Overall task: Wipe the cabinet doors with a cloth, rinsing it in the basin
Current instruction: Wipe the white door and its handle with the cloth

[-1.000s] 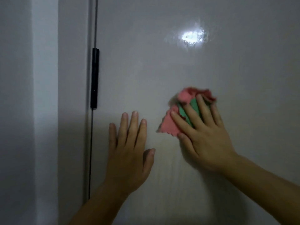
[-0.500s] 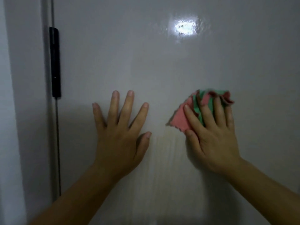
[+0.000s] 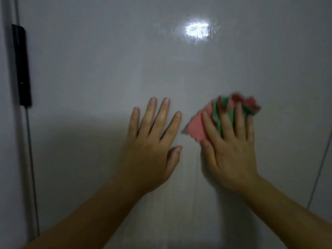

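The cloth (image 3: 196,127), pink and green, lies bunched against the cabinet door (image 3: 107,60), right of centre; my right hand (image 3: 231,155) presses it flat, fingers (image 3: 211,125) spread and nearly straight, so the grip is not closed round it; the cloth extends upward and leftward past them. My left hand (image 3: 152,150) rests flat on the door just beside, holding nothing. The black handle (image 3: 21,65) stands well apart at far left; the basin is out of view; blur obscures the cloth's upper folds.

Black vertical bar (image 3: 21,65), bright light reflection (image 3: 197,31)
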The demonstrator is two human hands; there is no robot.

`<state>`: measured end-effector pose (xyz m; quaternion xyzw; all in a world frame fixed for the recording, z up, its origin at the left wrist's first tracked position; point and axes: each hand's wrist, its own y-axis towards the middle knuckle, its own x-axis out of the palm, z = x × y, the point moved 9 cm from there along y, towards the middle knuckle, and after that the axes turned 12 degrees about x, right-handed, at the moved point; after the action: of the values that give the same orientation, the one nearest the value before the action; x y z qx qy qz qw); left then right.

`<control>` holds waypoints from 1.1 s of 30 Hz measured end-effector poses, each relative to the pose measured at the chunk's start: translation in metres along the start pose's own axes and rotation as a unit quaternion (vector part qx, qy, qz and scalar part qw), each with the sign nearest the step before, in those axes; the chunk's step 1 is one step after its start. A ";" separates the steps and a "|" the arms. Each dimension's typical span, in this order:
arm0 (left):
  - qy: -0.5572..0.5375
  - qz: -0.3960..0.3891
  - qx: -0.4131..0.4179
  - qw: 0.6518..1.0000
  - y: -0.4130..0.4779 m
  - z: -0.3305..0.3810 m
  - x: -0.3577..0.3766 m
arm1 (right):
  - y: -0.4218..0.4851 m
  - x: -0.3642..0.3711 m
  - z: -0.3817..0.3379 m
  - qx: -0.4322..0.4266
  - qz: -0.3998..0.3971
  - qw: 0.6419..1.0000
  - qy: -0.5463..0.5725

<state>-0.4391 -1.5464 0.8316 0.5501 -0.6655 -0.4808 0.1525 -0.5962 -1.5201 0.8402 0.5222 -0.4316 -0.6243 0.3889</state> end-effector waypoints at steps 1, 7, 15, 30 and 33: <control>0.002 -0.002 -0.001 1.000 0.001 0.001 0.000 | -0.013 0.003 0.002 -0.018 -0.006 1.000 -0.004; -0.009 -0.007 -0.024 1.000 0.003 0.004 -0.003 | 0.058 -0.017 0.017 -0.011 0.012 1.000 -0.011; -0.046 0.016 -0.028 0.998 0.015 0.023 -0.011 | 0.022 -0.009 0.020 -0.039 0.007 0.999 -0.004; -0.065 -0.012 0.036 0.997 0.061 0.083 0.002 | -0.021 0.000 0.099 -0.046 -0.011 0.999 0.007; -0.062 -0.026 0.053 0.996 0.070 0.101 0.006 | -0.054 0.007 0.105 -0.075 -0.034 0.997 -0.003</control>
<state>-0.5560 -1.5088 0.8366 0.5439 -0.6836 -0.4817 0.0691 -0.7032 -1.4951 0.7955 0.5039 -0.3668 -0.6693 0.4044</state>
